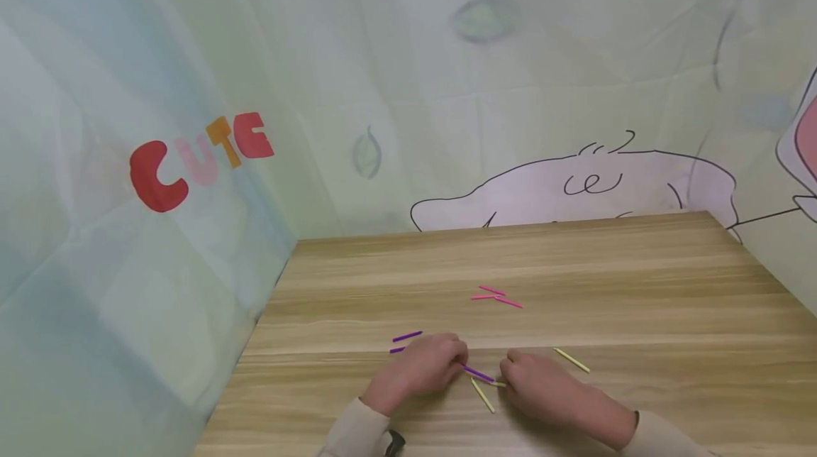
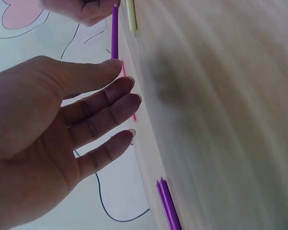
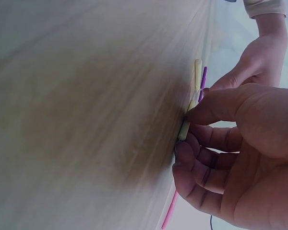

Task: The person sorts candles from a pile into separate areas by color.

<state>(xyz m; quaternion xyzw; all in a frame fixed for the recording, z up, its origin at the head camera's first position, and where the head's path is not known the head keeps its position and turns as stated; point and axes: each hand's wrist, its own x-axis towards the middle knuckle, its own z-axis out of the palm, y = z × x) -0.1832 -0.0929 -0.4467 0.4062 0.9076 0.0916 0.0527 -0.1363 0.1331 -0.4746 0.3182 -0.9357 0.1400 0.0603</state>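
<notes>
My left hand (image 1: 428, 365) pinches a thin purple candle (image 1: 479, 373) between thumb and forefinger, its other fingers loosely spread in the left wrist view. The purple candle points toward my right hand (image 1: 542, 386). That hand holds a pale yellow candle (image 3: 186, 125) near the tabletop, thumb against it and fingers curled, in the right wrist view. Another yellow candle (image 1: 482, 396) lies between the hands, just below the purple one. Beside the left hand lie two purple candles (image 1: 407, 336), one partly hidden by it. A further yellow candle (image 1: 571, 360) lies right of the right hand.
Three pink candles (image 1: 488, 296) lie in a loose cluster farther back on the wooden table (image 1: 357, 279). A printed cloth backdrop (image 1: 396, 52) hangs behind and to the left of the table, right at its edges.
</notes>
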